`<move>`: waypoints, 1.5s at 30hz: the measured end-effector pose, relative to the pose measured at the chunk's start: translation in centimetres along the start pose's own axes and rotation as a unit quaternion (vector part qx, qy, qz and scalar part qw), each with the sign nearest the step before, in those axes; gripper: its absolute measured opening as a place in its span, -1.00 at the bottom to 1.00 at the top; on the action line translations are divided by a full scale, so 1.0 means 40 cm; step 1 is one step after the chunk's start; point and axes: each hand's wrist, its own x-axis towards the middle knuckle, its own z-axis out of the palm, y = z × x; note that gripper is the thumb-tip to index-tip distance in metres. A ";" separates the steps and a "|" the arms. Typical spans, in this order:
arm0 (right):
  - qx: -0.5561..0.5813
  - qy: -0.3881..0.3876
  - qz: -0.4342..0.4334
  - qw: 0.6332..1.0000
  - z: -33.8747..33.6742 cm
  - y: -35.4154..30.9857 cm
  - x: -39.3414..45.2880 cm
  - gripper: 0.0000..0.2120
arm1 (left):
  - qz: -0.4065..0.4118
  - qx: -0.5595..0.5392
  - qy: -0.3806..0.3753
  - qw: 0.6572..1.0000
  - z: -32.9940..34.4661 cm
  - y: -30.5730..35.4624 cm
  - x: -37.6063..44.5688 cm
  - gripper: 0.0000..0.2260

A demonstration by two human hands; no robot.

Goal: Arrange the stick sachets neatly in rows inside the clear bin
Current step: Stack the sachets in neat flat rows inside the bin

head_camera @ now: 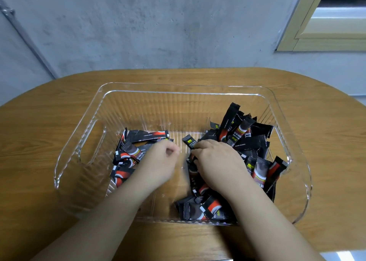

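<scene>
A clear ribbed plastic bin point(182, 90) stands on the wooden table. Several black-and-red stick sachets lie in it in two loose groups: a smaller group at the left point(130, 152) and a bigger jumbled pile at the right point(247, 140), some standing against the wall. Both hands are inside the bin. My left hand point(160, 161) hovers beside the left group with its fingers curled and blurred; it appears to hold nothing. My right hand point(215, 161) lies over the right pile and grips a sachet point(189, 142) whose end sticks out past the fingers.
The oval wooden table point(39, 142) ends at a grey concrete wall behind the bin. A window frame point(324, 33) is at the upper right. The bin has handle cut-outs on its left point(89, 142) and right sides.
</scene>
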 end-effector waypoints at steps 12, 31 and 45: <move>0.042 0.020 0.075 0.996 -0.018 -0.001 0.007 -0.73 | -0.074 -0.276 -0.134 0.949 0.097 0.020 0.091 -0.64; -0.068 -0.034 0.047 0.996 -0.007 -0.004 0.016 -0.16 | -0.041 -0.159 -0.060 0.985 0.105 -0.005 0.078 -0.73; -0.085 -0.058 0.031 0.994 -0.020 -0.022 0.020 -0.41 | -0.109 -0.423 -0.143 0.888 0.107 0.040 0.076 -0.63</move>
